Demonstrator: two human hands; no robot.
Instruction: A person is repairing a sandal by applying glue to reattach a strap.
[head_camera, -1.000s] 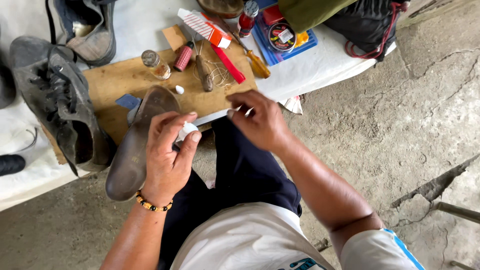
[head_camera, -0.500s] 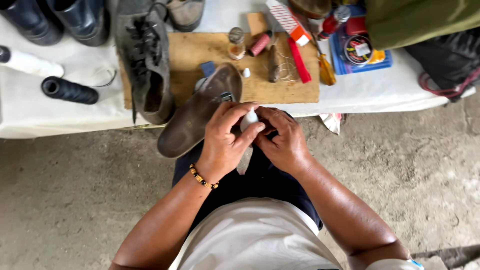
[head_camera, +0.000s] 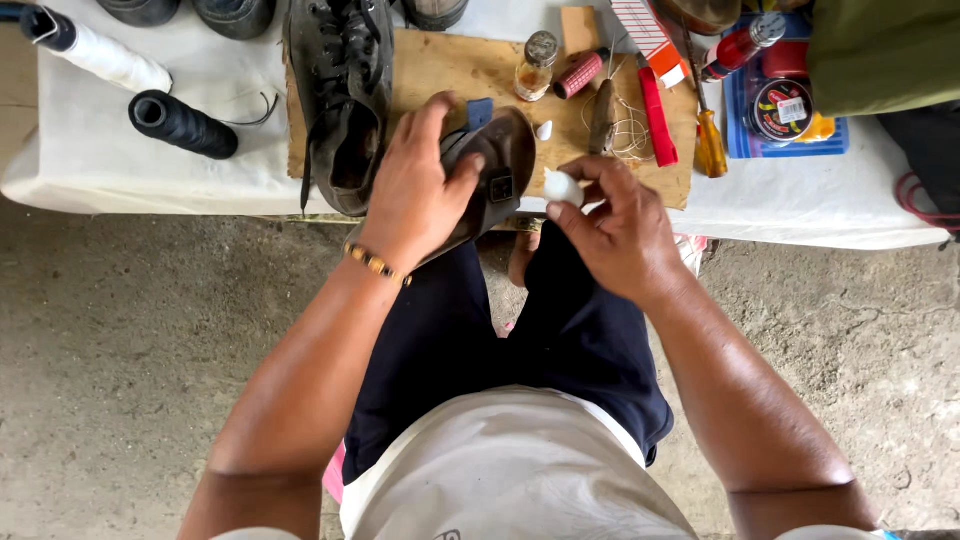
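Brown sandal (head_camera: 500, 175) under left hand (head_camera: 415, 190); right hand (head_camera: 615, 225) pinches white piece (head_camera: 562, 187).

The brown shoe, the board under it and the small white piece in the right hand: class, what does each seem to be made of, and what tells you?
Brown shoe: likely leather, matte and scuffed, gripped by the left hand.
Board: bare unfinished wood, probably plywood, pale with visible grain.
White piece: smooth and opaque, perhaps plastic or wax; unclear, pinched in the right hand.

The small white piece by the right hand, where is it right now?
In the head view, the small white piece is pinched in the right hand's fingertips, just right of the brown shoe that the left hand holds at the wooden board's front edge.
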